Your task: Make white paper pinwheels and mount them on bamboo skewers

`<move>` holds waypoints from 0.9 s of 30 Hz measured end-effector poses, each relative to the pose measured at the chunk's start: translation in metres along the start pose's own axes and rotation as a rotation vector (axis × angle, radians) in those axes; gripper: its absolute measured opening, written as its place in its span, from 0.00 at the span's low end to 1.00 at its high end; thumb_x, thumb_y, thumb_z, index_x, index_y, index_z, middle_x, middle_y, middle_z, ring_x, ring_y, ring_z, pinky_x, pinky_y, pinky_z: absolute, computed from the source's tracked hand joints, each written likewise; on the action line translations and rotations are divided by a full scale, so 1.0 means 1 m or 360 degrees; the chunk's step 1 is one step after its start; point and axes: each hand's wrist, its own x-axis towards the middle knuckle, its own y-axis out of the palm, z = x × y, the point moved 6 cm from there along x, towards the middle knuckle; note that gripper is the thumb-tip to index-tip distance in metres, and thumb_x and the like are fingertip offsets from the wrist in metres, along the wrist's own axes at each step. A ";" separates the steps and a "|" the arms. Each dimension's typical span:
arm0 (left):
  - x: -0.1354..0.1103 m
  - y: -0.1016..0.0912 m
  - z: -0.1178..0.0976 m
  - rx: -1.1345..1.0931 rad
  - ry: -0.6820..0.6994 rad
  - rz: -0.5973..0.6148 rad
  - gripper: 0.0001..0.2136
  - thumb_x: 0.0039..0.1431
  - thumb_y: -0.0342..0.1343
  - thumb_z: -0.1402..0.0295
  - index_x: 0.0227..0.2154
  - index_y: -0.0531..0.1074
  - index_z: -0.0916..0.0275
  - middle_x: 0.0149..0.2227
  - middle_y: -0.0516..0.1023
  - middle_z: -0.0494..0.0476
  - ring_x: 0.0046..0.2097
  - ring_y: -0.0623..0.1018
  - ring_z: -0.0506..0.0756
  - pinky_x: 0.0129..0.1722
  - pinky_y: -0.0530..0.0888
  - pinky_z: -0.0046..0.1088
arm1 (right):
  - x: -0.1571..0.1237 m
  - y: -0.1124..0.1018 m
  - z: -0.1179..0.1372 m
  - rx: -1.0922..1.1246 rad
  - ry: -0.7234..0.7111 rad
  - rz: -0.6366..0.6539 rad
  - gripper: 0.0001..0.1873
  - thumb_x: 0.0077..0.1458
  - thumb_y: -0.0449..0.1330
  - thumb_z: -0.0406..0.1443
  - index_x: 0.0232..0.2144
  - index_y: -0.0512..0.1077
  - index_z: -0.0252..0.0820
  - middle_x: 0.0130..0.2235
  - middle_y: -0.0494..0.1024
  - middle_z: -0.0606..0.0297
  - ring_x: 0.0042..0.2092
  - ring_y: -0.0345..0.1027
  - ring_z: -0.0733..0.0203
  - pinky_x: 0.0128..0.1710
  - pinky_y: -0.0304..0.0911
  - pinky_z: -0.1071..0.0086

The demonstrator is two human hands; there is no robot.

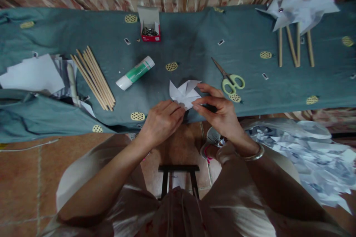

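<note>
Between my hands, at the front edge of the cloth-covered table, is a white paper pinwheel (185, 92) with folded blades. My left hand (164, 120) pinches its lower left side, fingers curled together. On its right side, my right hand (218, 109) grips the paper between thumb and fingers. Green-handled scissors (229, 79) lie just beyond my right hand. A white and green glue stick (135, 73) rests to the upper left of the pinwheel. The underside of the paper is hidden.
Several wooden sticks (94, 77) and stacked white paper (33, 76) lie at the left. An open red box (150, 37) of small metal pieces stands at the back. Finished pinwheels on sticks (302, 11) lie far right. A bag of folded papers (311, 159) sits below the table's right side.
</note>
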 end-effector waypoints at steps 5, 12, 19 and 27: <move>-0.001 0.002 -0.003 -0.0066 -0.0011 0.0036 0.08 0.65 0.50 0.72 0.37 0.74 0.66 0.35 0.78 0.58 0.38 0.75 0.54 0.38 0.75 0.31 | 0.000 0.006 0.000 -0.0097 -0.0046 -0.0004 0.06 0.59 0.59 0.38 0.34 0.78 0.48 0.56 0.73 0.63 0.56 0.66 0.52 0.57 0.63 0.49; -0.004 0.003 -0.006 -0.0132 -0.0007 0.0042 0.09 0.65 0.50 0.73 0.45 0.71 0.66 0.37 0.78 0.58 0.40 0.76 0.54 0.40 0.76 0.32 | 0.002 0.012 0.008 -0.0229 -0.0163 -0.0015 0.09 0.61 0.57 0.39 0.32 0.76 0.47 0.57 0.71 0.62 0.58 0.63 0.49 0.58 0.61 0.50; -0.004 0.005 -0.008 -0.0179 0.0018 0.0098 0.08 0.66 0.49 0.74 0.41 0.73 0.66 0.39 0.77 0.58 0.42 0.74 0.54 0.42 0.76 0.32 | 0.004 0.015 0.009 -0.0270 -0.0201 -0.0025 0.06 0.60 0.58 0.38 0.35 0.75 0.46 0.57 0.71 0.59 0.58 0.63 0.50 0.58 0.62 0.51; -0.004 0.004 -0.008 -0.0196 0.0014 0.0065 0.07 0.65 0.51 0.75 0.40 0.73 0.69 0.36 0.77 0.59 0.39 0.73 0.54 0.39 0.76 0.30 | -0.004 0.008 0.012 -0.0367 -0.0234 -0.0107 0.06 0.60 0.58 0.38 0.37 0.74 0.45 0.54 0.74 0.58 0.55 0.66 0.50 0.56 0.64 0.50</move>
